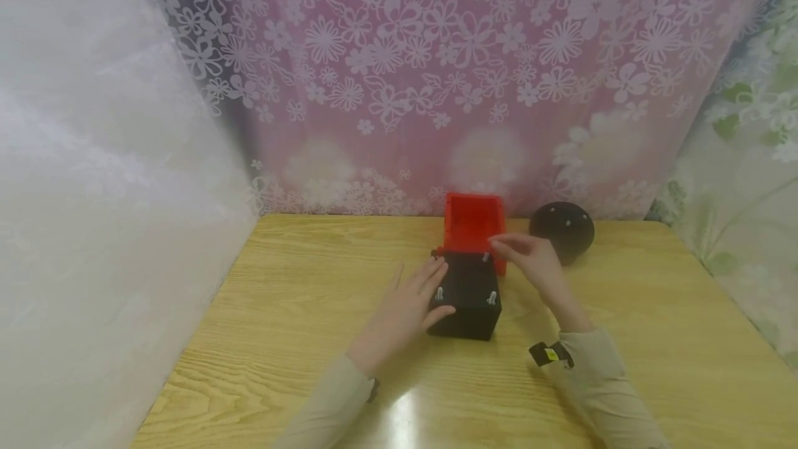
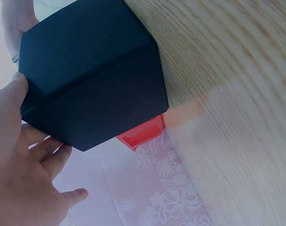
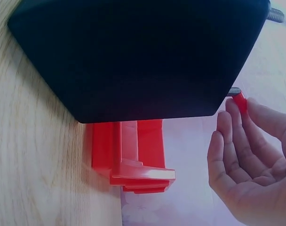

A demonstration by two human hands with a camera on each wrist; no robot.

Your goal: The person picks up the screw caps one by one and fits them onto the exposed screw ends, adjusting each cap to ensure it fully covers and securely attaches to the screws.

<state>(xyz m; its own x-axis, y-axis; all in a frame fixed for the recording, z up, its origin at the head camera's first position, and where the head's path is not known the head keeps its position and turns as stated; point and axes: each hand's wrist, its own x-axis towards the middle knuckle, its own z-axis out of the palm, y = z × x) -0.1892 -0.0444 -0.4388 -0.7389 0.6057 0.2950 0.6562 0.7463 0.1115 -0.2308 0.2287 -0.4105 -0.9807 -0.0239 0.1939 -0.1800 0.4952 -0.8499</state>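
A black box [image 1: 464,314] stands on the table with threaded bolts sticking up from its top near the corners. My left hand [image 1: 405,303] rests on its left part, fingers and thumb touching it; in the left wrist view they lie along its edges. With thumb and fingertips, my right hand [image 3: 256,160] pinches a small red cap [image 3: 241,102]. This cap is at the tip of the far right bolt [image 3: 234,91]; how far it sits on the thread cannot be seen. A bare near right bolt [image 1: 492,298] and near left bolt [image 1: 439,294] show too.
Just behind the box is a red bin [image 1: 475,203], open at the top; its contents are unclear. To the right of the bin stands a round black piece [image 1: 564,227] with several small bolts. The wooden table [image 1: 642,296] ends at a flowered curtain [image 1: 386,89].
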